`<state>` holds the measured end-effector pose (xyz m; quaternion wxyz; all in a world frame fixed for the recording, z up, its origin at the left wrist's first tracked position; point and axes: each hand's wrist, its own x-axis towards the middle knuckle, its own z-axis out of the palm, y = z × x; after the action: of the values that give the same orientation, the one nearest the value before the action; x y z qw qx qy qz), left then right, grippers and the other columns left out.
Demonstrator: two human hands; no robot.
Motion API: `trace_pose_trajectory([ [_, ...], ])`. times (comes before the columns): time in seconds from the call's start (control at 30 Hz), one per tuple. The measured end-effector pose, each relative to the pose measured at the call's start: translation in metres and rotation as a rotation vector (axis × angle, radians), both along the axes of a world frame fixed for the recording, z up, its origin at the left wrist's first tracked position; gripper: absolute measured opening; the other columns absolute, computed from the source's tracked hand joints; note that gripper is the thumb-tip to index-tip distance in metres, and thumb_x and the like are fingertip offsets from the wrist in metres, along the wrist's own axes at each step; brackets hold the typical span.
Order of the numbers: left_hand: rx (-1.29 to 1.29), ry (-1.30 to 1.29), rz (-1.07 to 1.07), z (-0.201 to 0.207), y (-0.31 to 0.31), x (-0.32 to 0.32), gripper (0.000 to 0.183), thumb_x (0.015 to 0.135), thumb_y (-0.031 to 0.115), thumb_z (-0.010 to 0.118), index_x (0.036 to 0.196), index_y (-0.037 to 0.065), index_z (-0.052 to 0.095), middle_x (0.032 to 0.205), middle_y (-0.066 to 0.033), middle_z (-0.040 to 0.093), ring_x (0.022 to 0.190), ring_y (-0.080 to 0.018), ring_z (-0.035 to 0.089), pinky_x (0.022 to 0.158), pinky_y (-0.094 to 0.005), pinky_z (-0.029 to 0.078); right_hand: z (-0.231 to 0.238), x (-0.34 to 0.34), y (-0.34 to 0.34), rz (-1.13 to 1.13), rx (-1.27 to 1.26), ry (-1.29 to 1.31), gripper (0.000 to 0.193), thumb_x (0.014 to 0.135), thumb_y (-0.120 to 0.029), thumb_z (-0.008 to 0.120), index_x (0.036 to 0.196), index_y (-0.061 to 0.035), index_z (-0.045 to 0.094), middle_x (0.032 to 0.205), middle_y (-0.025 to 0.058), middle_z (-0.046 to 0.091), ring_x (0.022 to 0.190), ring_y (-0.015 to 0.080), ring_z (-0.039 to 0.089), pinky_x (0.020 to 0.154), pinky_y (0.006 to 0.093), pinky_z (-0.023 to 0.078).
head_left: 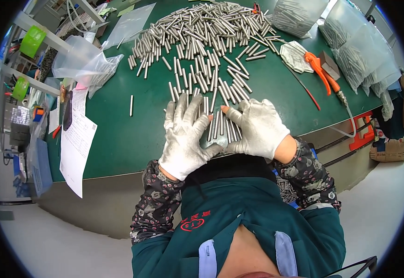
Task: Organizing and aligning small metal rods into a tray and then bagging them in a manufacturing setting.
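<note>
orange air gun (318, 70) | dark block (330, 65) beside it | crumpled white cloth (295, 57) | printed sheet (77, 141)

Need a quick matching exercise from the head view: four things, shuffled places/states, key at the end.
Column 1
1. Orange air gun
2. White paper sheet
3. Large heap of metal pins
4. Left hand

Column 2
A. Overhanging the near edge of the green table, at the left
B. In a white glove, back upward, fingers stretched toward the far side
C. On the far part of the table, near the middle of the picture's width
D. On the right part of the table, beside a brown block

Pairs: 1-D; 2-A; 3-C; 4-B
</note>
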<state>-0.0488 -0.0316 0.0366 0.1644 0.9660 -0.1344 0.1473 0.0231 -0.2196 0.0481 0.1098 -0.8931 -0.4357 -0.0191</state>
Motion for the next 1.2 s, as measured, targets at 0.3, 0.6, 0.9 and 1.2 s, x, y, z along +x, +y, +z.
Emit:
trace_pose_trajectory([
  [0.3,-0.045,-0.038,0.043,-0.005,-0.006,-0.014,0.045,0.054,0.019,0.079,0.092,0.006,0.058,0.128,-0.0153,0.044,0.124,-0.0401,0.034,0.103,-0.055,0.023,0.0,-0.006,0.002,-0.032,0.009,0.05,0.08,0.054,-0.057,0.07,0.119,-0.0123,0.056,0.087,0.0114,0.058,0.083,0.0275,0.057,0.071,0.0389,0.039],
  [0.6,-0.08,-0.015,0.003,-0.002,-0.012,-0.013,0.047,0.054,0.018,0.079,0.094,0.007,0.057,0.13,-0.0149,0.043,0.125,-0.0391,0.033,0.104,-0.0534,0.022,0.001,-0.01,-0.002,0.013,0.031,0.002,0.067,0.061,-0.053,0.067,0.116,-0.0155,0.058,0.081,0.0091,0.056,0.078,0.0234,0.058,0.068,0.038,0.038],
  [0.9,-0.024,0.004,0.019,0.001,-0.01,-0.014,0.052,0.053,0.018,0.079,0.101,0.013,0.06,0.131,-0.0139,0.042,0.125,-0.0389,0.034,0.102,-0.054,0.026,0.006,-0.005,-0.006,0.07,-0.025,0.08,0.073,0.059,-0.052,0.068,0.121,-0.0156,0.055,0.078,0.0124,0.055,0.075,0.0283,0.056,0.068,0.0396,0.04],
  [1.2,0.082,-0.142,-0.098,0.001,0.003,-0.014,0.033,0.057,0.017,0.072,0.088,0.015,0.062,0.121,-0.0123,0.052,0.115,-0.0388,0.045,0.095,-0.0513,0.035,-0.005,0.037,-0.015,-0.199,0.25,-0.065,0.019,0.072,-0.018,0.062,0.089,-0.0083,0.063,0.08,0.0105,0.058,0.08,0.0304,0.057,0.071,0.0408,0.044],
])
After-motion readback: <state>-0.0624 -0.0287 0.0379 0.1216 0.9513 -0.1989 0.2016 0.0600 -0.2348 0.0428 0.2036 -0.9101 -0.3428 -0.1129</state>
